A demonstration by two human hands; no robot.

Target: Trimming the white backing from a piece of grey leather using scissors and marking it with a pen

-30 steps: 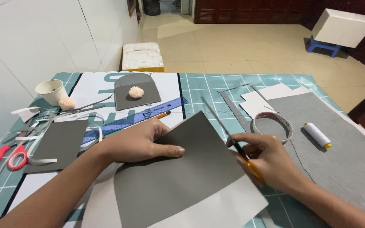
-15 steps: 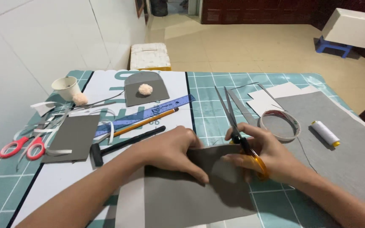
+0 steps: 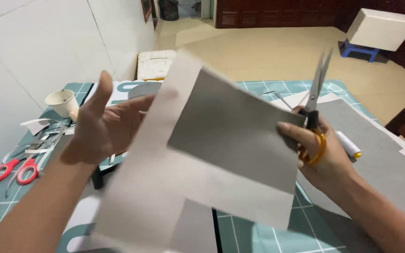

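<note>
A grey sheet [image 3: 235,136] stuck on white backing paper [image 3: 155,187] is lifted off the table and tilted toward me. My left hand [image 3: 104,126] is raised at its left edge, thumb up and fingers spread, with the fingertips hidden behind the paper. My right hand [image 3: 324,159] grips yellow-handled scissors [image 3: 316,93], blades pointing up and nearly together. Its thumb presses on the sheet's right edge.
A green cutting mat [image 3: 268,234] covers the table. Red scissors [image 3: 12,171], paper scraps and a white cup [image 3: 63,102] lie at the left. A large grey sheet [image 3: 380,159] and a white thread spool [image 3: 349,144] lie at the right. Boxes stand on the floor beyond.
The grey sheet lay flat on the mat under both hands; now it is lifted into the air and tilted up. My left hand has risen and opened, and the scissors point upward.
</note>
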